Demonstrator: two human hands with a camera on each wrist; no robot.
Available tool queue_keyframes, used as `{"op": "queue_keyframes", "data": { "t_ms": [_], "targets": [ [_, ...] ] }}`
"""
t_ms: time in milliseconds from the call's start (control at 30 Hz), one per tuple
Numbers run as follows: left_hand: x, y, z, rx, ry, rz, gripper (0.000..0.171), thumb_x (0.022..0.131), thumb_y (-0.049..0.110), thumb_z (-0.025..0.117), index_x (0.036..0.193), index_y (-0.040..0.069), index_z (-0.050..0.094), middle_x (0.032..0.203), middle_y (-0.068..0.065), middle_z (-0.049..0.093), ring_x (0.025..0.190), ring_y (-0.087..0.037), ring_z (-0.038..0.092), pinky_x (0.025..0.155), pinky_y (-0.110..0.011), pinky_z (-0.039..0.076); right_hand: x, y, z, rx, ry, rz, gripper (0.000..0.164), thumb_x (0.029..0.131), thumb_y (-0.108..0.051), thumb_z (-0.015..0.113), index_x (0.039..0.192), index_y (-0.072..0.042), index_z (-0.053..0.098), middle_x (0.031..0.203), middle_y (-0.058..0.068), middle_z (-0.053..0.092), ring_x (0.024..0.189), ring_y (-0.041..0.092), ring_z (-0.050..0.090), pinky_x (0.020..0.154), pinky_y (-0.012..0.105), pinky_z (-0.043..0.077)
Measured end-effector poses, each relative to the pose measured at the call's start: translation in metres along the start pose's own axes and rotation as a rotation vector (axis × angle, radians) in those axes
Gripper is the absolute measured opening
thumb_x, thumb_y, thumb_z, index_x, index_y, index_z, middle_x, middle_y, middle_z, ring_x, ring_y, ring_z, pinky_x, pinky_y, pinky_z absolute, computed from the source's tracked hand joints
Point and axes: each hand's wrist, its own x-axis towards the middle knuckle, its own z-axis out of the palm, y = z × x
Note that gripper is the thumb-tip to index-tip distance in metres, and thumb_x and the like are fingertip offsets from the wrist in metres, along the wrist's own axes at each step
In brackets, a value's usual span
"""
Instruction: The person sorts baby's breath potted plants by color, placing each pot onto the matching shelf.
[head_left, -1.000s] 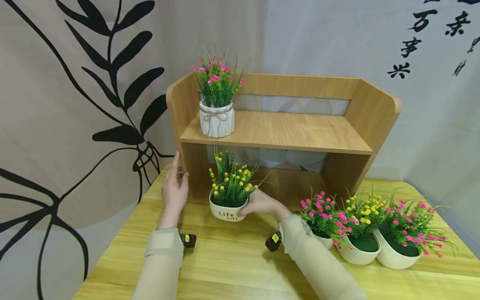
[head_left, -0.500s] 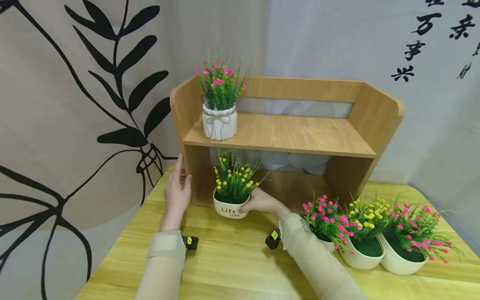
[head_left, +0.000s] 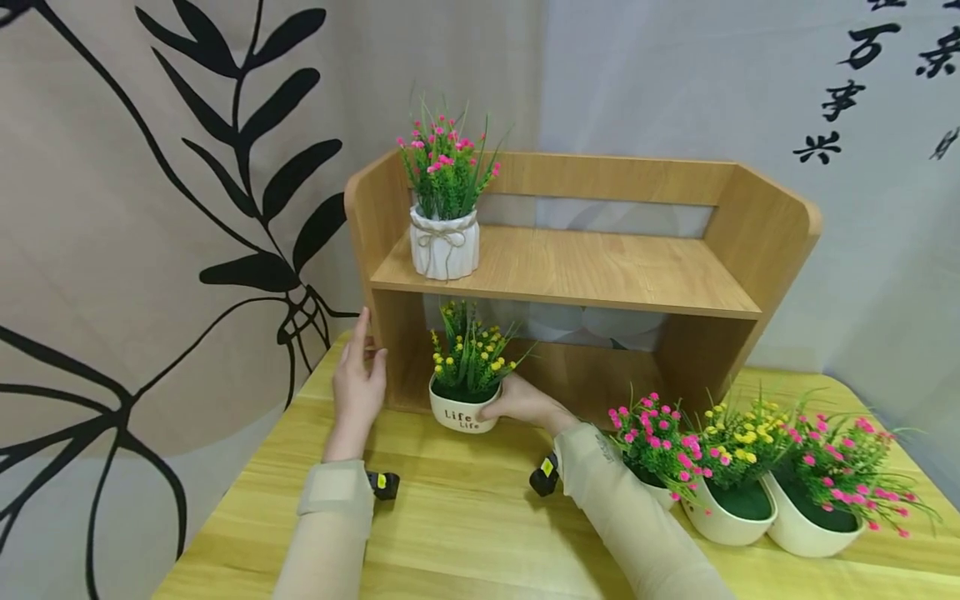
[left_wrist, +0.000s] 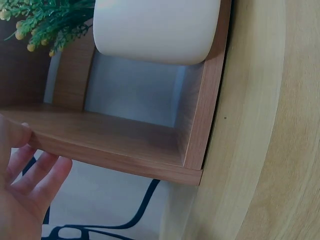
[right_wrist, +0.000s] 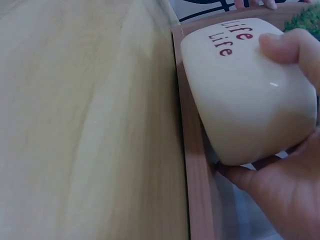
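Note:
My right hand grips a white flowerpot marked "Life", its thumb on the lettered face and other fingers under the base. Yellow flowers and green grass fill the pot. It is held at the front of the lower left compartment of a wooden shelf; the right wrist view shows it tilted beside the bottom board. My left hand is at the shelf's left side panel, fingers extended along the outer side and thumb near the front edge.
A white pot with pink flowers and a twine bow stands on the upper left shelf. Three more white pots stand at the right of the table: one pink, one yellow-flowered, one pink. A patterned curtain hangs behind.
The head view has shifted slightly, moving the whole scene a little right. The held flowerpot has moved slightly nearer the lower compartment. My left hand stays at the side panel.

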Motion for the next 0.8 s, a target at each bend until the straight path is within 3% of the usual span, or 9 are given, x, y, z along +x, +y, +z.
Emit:
{"op": "queue_keyframes", "data": {
  "t_ms": [300, 633, 800],
  "targets": [
    [-0.0004, -0.0005, 0.0005, -0.003, 0.004, 0.009, 0.076, 0.095, 0.000, 0.058, 0.154, 0.035, 0.025, 0.121, -0.021, 0.056, 0.099, -0.037, 0.060, 0.072, -0.048, 0.055, 0.0081, 0.0045, -0.0001, -0.022, 0.014, 0.012, 0.074, 0.073, 0.000, 0.074, 0.141, -0.010, 0.046, 0.126, 0.006, 0.060, 0.113, 0.020, 0.057, 0.101, 0.036, 0.043],
    [-0.0004, -0.0010, 0.0016, 0.001, 0.006, 0.012, 0.075, 0.095, 0.000, 0.058, 0.154, 0.034, 0.025, 0.120, -0.022, 0.056, 0.100, -0.037, 0.060, 0.073, -0.049, 0.055, 0.0103, 0.0081, -0.0003, -0.056, 0.163, 0.034, 0.083, 0.076, -0.003, 0.073, 0.148, -0.009, 0.034, 0.136, 0.010, 0.050, 0.124, 0.023, 0.048, 0.105, 0.041, 0.039],
    [-0.0005, -0.0008, 0.0014, 0.002, 0.002, 0.003, 0.075, 0.095, 0.000, 0.057, 0.154, 0.034, 0.025, 0.121, -0.021, 0.056, 0.100, -0.037, 0.060, 0.073, -0.049, 0.055, 0.0101, 0.0094, 0.0006, -0.038, 0.187, 0.047, 0.076, 0.079, -0.005, 0.072, 0.145, -0.005, 0.035, 0.134, 0.013, 0.051, 0.123, 0.026, 0.050, 0.103, 0.042, 0.041]
  ]
}}
